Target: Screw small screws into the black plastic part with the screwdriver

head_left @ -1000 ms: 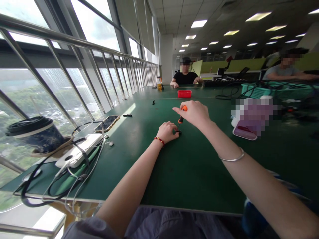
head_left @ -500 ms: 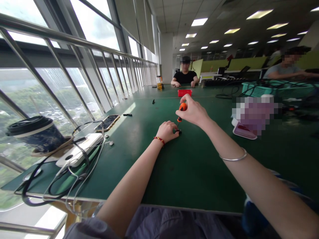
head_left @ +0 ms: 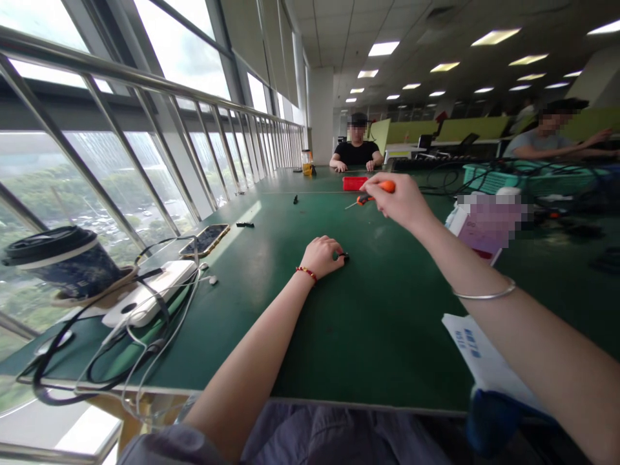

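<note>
A: What do we see in the middle of the long dark green table (head_left: 368, 323)?

B: We see the left hand (head_left: 323, 255) resting on the table. Its fingers are curled shut around a small black part (head_left: 343, 256), which pokes out on the right of the hand and touches the tabletop. A red bead bracelet (head_left: 306, 272) circles that wrist.

A: And the right hand (head_left: 402, 200)?

B: We find it up in the air, farther away and to the right. Its fingers are pinched tight on an orange-handled screwdriver (head_left: 375, 192) with a thin metal shaft. The shaft points left and slightly down, its tip well apart from the black part. A thin silver bangle (head_left: 484, 295) sits on that forearm.

A: What lies around them?

B: Just beyond the screwdriver we see a shallow red plastic tray (head_left: 352, 184). Near the left edge are a dark paper cup with a black lid (head_left: 58, 261), a flat white power bank (head_left: 145, 294) among tangled cables (head_left: 155, 347), and a gold-edged phone (head_left: 208, 239). At near right lies a white printed sheet (head_left: 477, 355). At the far end, a person in a black shirt (head_left: 357, 154) sits with both hands on the table.
</note>
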The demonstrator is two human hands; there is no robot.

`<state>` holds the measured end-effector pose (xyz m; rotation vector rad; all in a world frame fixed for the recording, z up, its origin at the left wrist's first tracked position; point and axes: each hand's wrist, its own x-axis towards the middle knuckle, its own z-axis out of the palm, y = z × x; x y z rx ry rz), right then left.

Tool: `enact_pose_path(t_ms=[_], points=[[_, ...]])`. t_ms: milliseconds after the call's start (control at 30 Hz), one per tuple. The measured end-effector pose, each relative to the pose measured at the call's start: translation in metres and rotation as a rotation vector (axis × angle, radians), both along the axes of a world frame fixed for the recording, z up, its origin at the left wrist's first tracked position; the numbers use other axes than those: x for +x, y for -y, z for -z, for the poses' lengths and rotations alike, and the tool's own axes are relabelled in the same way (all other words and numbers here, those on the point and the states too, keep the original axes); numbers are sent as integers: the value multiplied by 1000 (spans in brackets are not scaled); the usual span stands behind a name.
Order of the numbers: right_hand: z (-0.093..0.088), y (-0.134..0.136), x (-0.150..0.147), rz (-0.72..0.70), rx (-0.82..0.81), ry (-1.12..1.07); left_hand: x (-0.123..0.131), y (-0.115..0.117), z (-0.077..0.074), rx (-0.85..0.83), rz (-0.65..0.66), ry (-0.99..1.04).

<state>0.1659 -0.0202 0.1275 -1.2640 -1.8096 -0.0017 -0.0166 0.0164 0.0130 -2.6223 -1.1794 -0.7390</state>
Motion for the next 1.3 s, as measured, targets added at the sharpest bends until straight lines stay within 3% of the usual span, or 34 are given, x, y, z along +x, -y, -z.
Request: enact_pose_path(t_ms=[200,300,667,867,1133,1300], points=[[79,1,6,41,-99,270,1,7,-8,90,-6,-117],[101,4,4,-11,-151,361,3,11,-14,114,23,-208],[106,6,2,-17,-183,410,10,22,-22,95,66,-245],[110,3,5,-55,-217,286,5,17,-11,-45,6,46],[109,3,9,-121,-213,193,-2,12,-2,-258,107,363],[107,-2,18,0,-169,77,-9,16,2,-314,87,461]])
